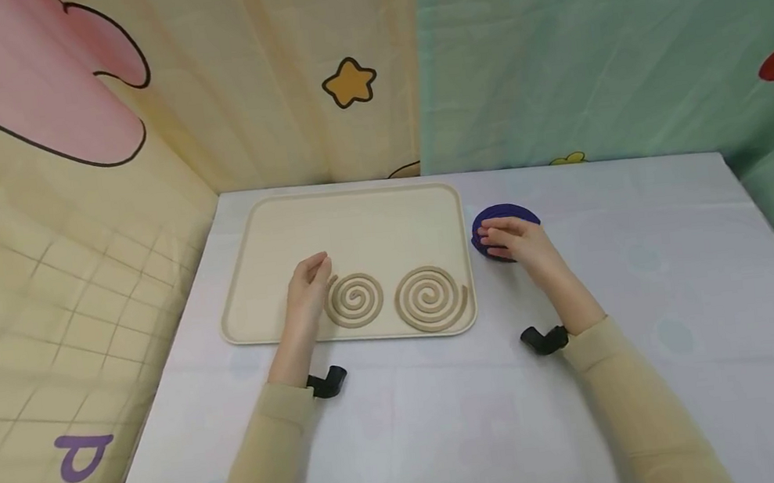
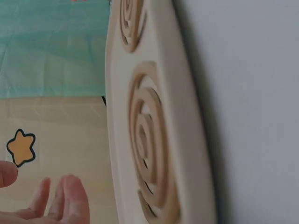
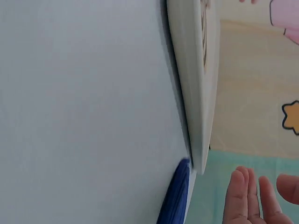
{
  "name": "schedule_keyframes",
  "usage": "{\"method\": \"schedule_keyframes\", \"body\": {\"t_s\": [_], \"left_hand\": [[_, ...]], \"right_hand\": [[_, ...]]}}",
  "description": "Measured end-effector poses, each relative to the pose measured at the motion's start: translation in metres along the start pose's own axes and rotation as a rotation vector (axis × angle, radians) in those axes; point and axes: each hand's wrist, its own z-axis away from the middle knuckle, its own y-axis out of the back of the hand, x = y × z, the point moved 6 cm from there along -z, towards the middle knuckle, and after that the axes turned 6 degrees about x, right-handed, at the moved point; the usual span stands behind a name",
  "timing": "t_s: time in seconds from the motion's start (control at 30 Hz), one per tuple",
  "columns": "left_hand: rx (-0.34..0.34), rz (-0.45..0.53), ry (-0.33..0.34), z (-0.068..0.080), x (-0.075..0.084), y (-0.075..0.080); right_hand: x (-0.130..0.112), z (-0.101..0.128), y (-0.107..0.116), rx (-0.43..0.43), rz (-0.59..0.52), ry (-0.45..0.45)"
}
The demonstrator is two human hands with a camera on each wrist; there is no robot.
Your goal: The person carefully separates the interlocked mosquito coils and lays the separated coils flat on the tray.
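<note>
Two flat tan spiral coils lie on a cream tray [image 1: 357,229], near its front edge. My left hand [image 1: 307,285] hovers over the tray just left of the smaller coil [image 1: 354,301], thumb and fingers apart in the left wrist view. The larger coil [image 1: 428,300] lies in the tray's front right corner. Right of the tray, a round dark blue item [image 1: 507,211] with a ridged surface rests on the table. Over it is my right hand [image 1: 522,247], hiding part of it. The right wrist view shows those fingers [image 3: 236,196] loosely extended, with nothing between them and the thumb.
The table [image 1: 449,424] wears a white cloth. Patterned curtains [image 1: 586,47] stand along its back and left side. A black wrist camera [image 1: 327,381] sits at my left wrist, and another black camera [image 1: 544,339] at my right.
</note>
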Motion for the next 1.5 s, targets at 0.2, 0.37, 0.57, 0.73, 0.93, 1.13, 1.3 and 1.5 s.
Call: {"method": "schedule_keyframes", "body": {"t_s": [0.2, 0.37, 0.57, 0.73, 0.93, 1.13, 1.3, 1.5], "left_hand": [[-0.181, 0.115, -0.052, 0.006, 0.027, -0.055], [-0.383, 0.104, -0.033, 0.023, 0.033, -0.117], [-0.533, 0.134, 0.115, 0.048, 0.020, -0.187], [-0.520, 0.162, 0.238, 0.062, 0.006, -0.218], [-0.460, 0.196, 0.285, 0.059, -0.002, -0.234], [-0.439, 0.287, 0.271, 0.051, 0.000, -0.240], [-0.374, 0.328, 0.274, 0.045, 0.008, -0.242], [-0.317, 0.340, 0.284, 0.041, 0.017, -0.244]], "right_hand": [[0.001, -0.015, 0.040, 0.102, 0.157, -0.025], [0.009, -0.025, 0.058, 0.154, 0.247, -0.034], [0.016, -0.035, 0.070, 0.187, 0.408, 0.008], [0.019, -0.042, 0.071, 0.119, 0.568, 0.052], [0.019, -0.049, 0.060, 0.043, 0.716, 0.100], [0.013, -0.052, 0.057, 0.030, 0.766, 0.084], [0.005, -0.052, 0.069, 0.058, 0.760, 0.075], [0.004, -0.047, 0.088, 0.084, 0.749, 0.041]]}}
